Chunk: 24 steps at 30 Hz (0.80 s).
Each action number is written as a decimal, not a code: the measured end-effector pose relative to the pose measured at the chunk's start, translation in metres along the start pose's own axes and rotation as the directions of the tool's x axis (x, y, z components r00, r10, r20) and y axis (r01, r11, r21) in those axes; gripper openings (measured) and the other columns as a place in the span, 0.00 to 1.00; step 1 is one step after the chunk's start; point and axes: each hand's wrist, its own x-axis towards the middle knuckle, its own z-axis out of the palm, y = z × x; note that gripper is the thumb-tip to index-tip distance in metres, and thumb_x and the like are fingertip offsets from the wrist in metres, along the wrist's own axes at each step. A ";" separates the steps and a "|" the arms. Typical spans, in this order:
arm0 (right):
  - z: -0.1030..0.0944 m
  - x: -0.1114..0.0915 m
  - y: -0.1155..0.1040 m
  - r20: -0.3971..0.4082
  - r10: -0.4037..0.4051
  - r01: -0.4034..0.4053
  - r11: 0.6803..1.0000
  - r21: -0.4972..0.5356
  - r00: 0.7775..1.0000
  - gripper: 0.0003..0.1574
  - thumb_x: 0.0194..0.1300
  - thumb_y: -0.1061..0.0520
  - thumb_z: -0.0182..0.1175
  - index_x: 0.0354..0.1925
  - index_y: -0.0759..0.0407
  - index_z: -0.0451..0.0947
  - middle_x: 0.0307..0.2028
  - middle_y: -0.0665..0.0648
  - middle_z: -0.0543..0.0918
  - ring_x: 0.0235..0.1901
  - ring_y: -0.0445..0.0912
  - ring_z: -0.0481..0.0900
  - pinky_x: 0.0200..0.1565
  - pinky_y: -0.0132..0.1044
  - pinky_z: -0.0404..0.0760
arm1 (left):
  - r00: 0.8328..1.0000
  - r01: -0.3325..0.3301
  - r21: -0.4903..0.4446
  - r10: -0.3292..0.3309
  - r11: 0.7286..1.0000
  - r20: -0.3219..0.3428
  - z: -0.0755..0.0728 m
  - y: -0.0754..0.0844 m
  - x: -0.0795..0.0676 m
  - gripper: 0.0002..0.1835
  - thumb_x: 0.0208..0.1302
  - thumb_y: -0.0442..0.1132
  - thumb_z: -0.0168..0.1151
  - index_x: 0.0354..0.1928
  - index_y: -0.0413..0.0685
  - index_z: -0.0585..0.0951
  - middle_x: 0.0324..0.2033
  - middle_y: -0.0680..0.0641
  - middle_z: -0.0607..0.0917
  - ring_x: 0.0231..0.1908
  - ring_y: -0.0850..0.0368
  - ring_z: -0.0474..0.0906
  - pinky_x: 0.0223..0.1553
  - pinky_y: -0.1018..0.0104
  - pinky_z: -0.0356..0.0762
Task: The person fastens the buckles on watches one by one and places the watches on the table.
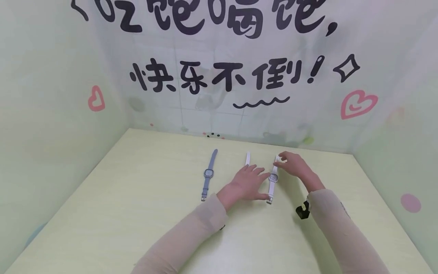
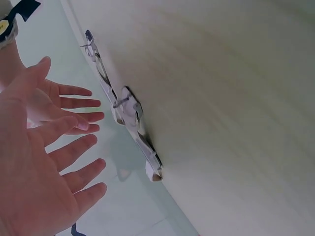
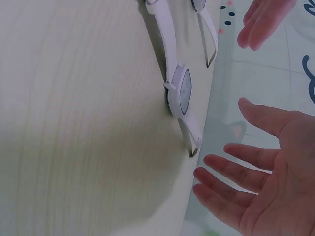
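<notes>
A pale yellow-green table (image 1: 137, 213) with a faint wood grain carries three wristwatches laid flat in a row, straps running front to back; a grey-blue watch (image 1: 208, 174) lies at the left, well apart from the others; a white watch (image 1: 247, 159) lies in the middle, mostly hidden; another white watch (image 1: 272, 179) lies just to its right.

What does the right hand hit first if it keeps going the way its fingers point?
Probably the far strap end of the right-hand white watch: the right hand's fingertips point left, right beside it. Whether they touch it is unclear; beyond lies the middle watch's strap tip.
</notes>
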 end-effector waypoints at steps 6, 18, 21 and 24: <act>0.007 0.008 -0.003 0.048 0.157 -0.162 0.977 0.138 0.986 0.41 0.70 0.48 0.58 0.65 0.79 0.63 0.51 0.75 0.81 0.44 0.57 0.85 0.51 0.50 0.83 | 1.000 -0.013 0.008 0.013 1.000 0.003 -0.001 0.005 0.000 0.42 0.62 0.73 0.54 0.74 0.65 0.64 0.73 0.55 0.67 0.74 0.53 0.61 0.76 0.58 0.57; 0.023 0.022 0.002 0.068 0.298 -0.296 0.845 0.445 0.952 0.43 0.62 0.65 0.61 0.68 0.82 0.54 0.23 0.52 0.79 0.20 0.36 0.77 0.29 0.28 0.83 | 1.000 -0.017 0.023 0.017 1.000 -0.010 -0.001 0.008 -0.001 0.42 0.61 0.75 0.53 0.74 0.66 0.64 0.73 0.56 0.68 0.73 0.55 0.62 0.75 0.60 0.59; 0.022 0.020 0.000 0.091 0.259 -0.268 0.817 0.511 0.962 0.31 0.66 0.65 0.57 0.62 0.82 0.64 0.24 0.51 0.79 0.22 0.35 0.77 0.31 0.27 0.83 | 1.000 -0.022 0.002 0.022 1.000 -0.016 -0.002 0.007 -0.003 0.41 0.61 0.74 0.54 0.73 0.66 0.65 0.72 0.57 0.68 0.73 0.55 0.63 0.75 0.60 0.60; 0.021 0.013 -0.003 0.135 0.204 -0.244 0.773 0.585 0.970 0.24 0.72 0.63 0.53 0.59 0.81 0.68 0.29 0.51 0.81 0.27 0.35 0.79 0.36 0.29 0.85 | 0.999 -0.037 -0.020 0.037 0.999 -0.015 0.002 0.007 -0.007 0.41 0.62 0.74 0.54 0.73 0.65 0.67 0.72 0.57 0.69 0.72 0.56 0.64 0.73 0.60 0.63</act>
